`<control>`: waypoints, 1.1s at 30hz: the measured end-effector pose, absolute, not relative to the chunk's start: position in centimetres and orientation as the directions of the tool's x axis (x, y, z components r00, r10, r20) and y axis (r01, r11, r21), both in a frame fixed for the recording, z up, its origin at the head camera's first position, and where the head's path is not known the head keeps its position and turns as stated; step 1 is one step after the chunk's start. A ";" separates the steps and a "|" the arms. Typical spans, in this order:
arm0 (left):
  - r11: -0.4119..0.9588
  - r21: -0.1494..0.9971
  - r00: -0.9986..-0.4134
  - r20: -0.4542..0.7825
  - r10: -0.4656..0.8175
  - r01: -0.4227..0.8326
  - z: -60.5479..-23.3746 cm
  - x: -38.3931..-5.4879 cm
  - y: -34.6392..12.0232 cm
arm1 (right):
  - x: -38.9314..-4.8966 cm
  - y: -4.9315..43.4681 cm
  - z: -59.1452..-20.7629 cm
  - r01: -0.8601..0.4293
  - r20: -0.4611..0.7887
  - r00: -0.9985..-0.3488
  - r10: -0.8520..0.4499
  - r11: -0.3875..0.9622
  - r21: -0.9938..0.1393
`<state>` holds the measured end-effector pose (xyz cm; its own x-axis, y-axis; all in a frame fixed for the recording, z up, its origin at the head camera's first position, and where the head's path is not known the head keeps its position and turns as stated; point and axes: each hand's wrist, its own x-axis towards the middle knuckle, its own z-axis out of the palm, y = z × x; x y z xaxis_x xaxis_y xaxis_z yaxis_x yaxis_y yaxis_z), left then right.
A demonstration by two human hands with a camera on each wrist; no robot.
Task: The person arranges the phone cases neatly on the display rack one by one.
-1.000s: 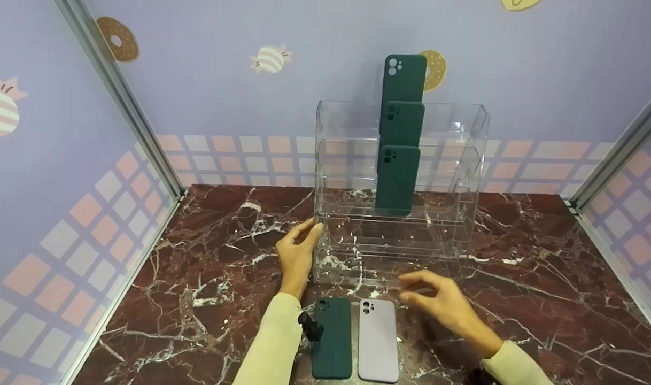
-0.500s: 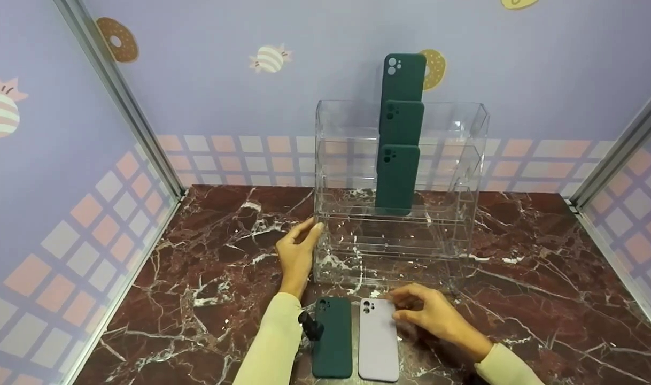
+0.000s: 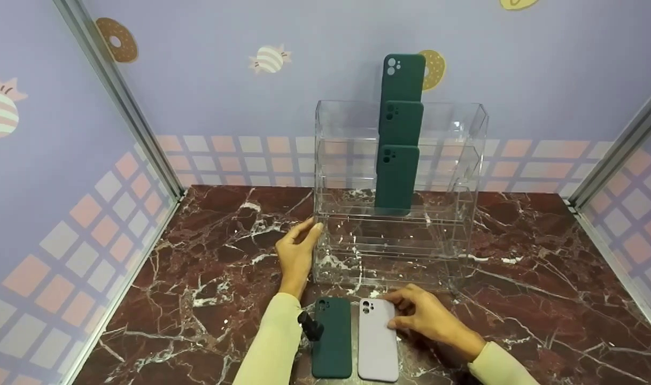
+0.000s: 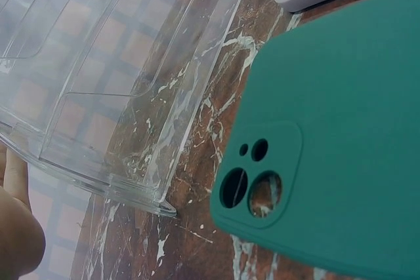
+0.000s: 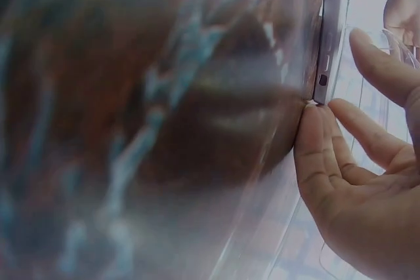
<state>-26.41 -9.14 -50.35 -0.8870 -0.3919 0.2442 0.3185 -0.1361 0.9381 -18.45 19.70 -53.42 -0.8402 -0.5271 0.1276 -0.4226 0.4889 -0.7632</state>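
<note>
Right hand [image 3: 432, 318] is at the upper right corner of the lilac phone case [image 3: 378, 347], which lies flat on the table, just beside the flat green case [image 3: 333, 355]. Your fingertips touch that corner; the thumb stands apart from them, so the pinch is not made. Left hand [image 3: 296, 256] touches the left wall of the clear rack [image 3: 339, 120]; whether thumb and fingers pinch it or only press, cannot tell. Step in hand, as judged: taking hold of the lilac case. Suggest you get a fingertip under the corner first, then bring the thumb onto the face; a thin, flat edge will probably slip under a sideways push and could nudge its neighbour. Keep left-hand pressure light, as the rack may slide. Three green cases [image 3: 397, 182] stand stepped in the rack, near its middle. Surface: dark red table [image 3: 186, 299], marbled with white veins, glossy, so likely slick. Room: lilac walls [image 3: 197, 96] on three sides, with pink and white tiles printed low down, doughnuts and sweets above, grey metal strips [image 3: 119, 101] at the corners.
</note>
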 end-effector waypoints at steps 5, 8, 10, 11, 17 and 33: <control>-0.123 0.939 -0.882 0.250 -0.400 0.322 -50.3 -26.5 -9.1 | -18.3 19.5 -53.3 -0.395 0.090 -0.846 -0.525 0.505 -0.767; -0.122 0.938 -0.880 0.252 -0.403 0.325 -50.4 -26.6 -9.1 | -18.3 19.4 -53.4 -0.401 0.093 -0.842 -0.531 0.503 -0.765; -0.127 0.934 -0.878 0.259 -0.403 0.333 -50.5 -26.7 -9.1 | -18.2 19.4 -53.3 -0.404 0.092 -0.841 -0.534 0.506 -0.762; -0.128 0.932 -0.876 0.262 -0.404 0.338 -50.5 -26.7 -9.1 | -18.2 19.5 -53.3 -0.410 0.095 -0.837 -0.538 0.504 -0.760; -0.127 0.929 -0.873 0.270 -0.405 0.347 -50.4 -26.7 -8.9 | -18.1 19.5 -53.0 -0.413 0.078 -0.828 -0.556 0.510 -0.755; -0.119 0.937 -0.876 0.254 -0.409 0.327 -50.3 -26.5 -9.1 | -18.1 20.4 -52.2 -0.282 -0.036 -0.824 -0.566 0.463 -0.841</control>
<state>-26.48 -9.06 -50.32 -0.8763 -0.4094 0.2541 0.3275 -0.1192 0.9373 -18.06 20.36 -52.19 -0.8236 -0.5661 -0.0358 -0.2815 0.4628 -0.8406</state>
